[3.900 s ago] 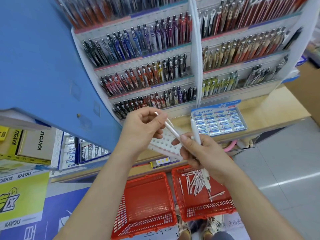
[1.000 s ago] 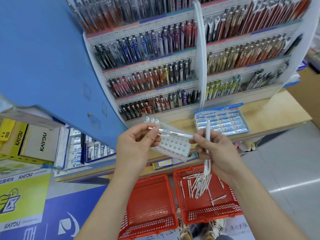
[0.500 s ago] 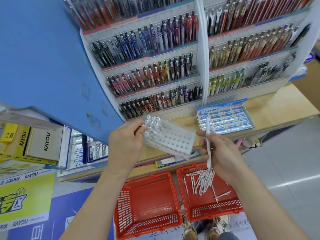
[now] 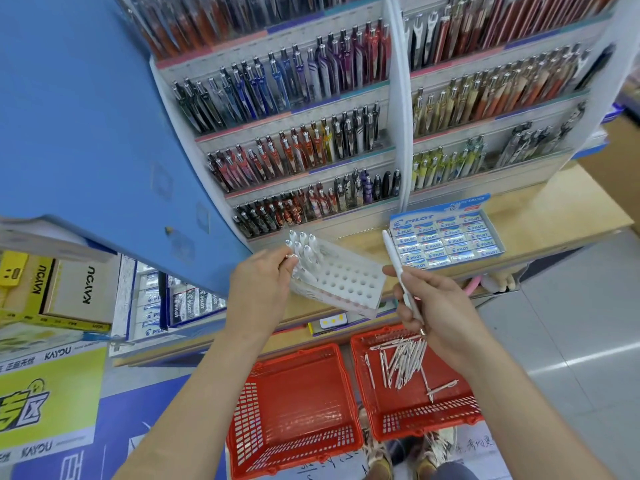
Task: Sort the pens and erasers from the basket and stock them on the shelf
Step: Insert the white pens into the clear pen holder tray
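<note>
At the person's feet, a red basket (image 4: 426,422) holds loose white pens (image 4: 401,362). Above it, the right hand (image 4: 440,313) grips one white pen (image 4: 394,261) upright. The left hand (image 4: 259,289), which a second ago held a pen (image 4: 292,257) level, now pinches it at the far left corner of the tilted pen holder (image 4: 346,282) on the counter's (image 4: 554,209) front edge. That pen looks nearly stocked; many remain.

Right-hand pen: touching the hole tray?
Apart. Head view: bare wooden shelf shows between the pen in the right hand and the tray.
</note>
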